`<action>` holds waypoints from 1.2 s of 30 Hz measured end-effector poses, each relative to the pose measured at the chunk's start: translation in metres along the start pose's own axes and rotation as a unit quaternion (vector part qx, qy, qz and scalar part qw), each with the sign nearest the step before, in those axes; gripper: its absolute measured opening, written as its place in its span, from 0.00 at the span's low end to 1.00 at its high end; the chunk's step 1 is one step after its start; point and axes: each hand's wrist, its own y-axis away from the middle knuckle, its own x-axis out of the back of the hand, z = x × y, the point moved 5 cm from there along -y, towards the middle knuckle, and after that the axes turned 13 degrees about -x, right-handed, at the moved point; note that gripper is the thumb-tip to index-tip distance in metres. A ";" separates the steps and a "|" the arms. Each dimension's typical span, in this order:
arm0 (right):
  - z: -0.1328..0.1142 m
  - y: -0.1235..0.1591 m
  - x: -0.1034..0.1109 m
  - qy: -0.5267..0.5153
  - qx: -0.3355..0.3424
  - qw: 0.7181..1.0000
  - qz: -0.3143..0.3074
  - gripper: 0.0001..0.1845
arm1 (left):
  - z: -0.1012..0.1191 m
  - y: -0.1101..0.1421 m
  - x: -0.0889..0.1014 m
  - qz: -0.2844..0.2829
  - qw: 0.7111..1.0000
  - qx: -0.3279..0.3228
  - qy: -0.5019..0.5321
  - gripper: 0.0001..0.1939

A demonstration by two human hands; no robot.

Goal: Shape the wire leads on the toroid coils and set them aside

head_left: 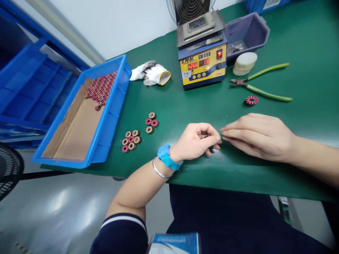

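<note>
1. Blue is the watch [167, 157] on the wrist of the left hand [189, 143], which pinches a tiny thing [221, 137] between thumb and finger, low over the green desk [185, 106].
2. The right hand [261, 137] has its fingertips close together, right by the tiny thing; I can't tell if they grip it. Two hands so close may help keep it steady.
3. Fingers get in the way, so I can't see all of it.
4. Past the right hand lie one pink ring [251, 100] and green cutters [268, 93], maybe put there to be easy to reach.
5. The yellow and blue box [203, 65] hides part of the purple tub [261, 35].
6. Two bunches of little rings [131, 138] sit between the left hand and the big blue tray [102, 135]
</note>
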 end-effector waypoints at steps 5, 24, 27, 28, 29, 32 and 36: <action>0.005 -0.007 -0.008 -0.121 -0.137 0.982 -0.055 0.06 | 0.007 0.004 -0.003 -0.005 0.983 -0.136 -0.126 0.07; 0.011 -0.004 -0.020 -0.283 -0.304 0.898 -0.144 0.14 | 0.016 0.008 -0.005 0.001 0.951 -0.220 -0.217 0.07; 0.012 0.002 -0.030 -0.408 -0.391 0.794 -0.224 0.19 | 0.025 0.014 -0.008 0.020 0.903 -0.312 -0.296 0.07; 0.013 0.001 -0.026 -0.383 -0.366 0.823 -0.204 0.17 | 0.022 0.012 -0.007 0.019 0.923 -0.281 -0.264 0.07; 0.013 -0.001 -0.020 -0.326 -0.319 0.875 -0.165 0.13 | 0.018 0.009 -0.005 0.015 0.950 -0.227 -0.212 0.07; 0.003 -0.002 -0.003 -0.088 -0.104 0.990 -0.036 0.06 | 0.002 0.003 -0.001 -0.007 0.998 -0.047 -0.043 0.12; -0.008 -0.001 -0.003 0.039 0.016 0.999 0.007 0.09 | -0.002 0.000 -0.001 -0.021 1.000 -0.001 0.022 0.16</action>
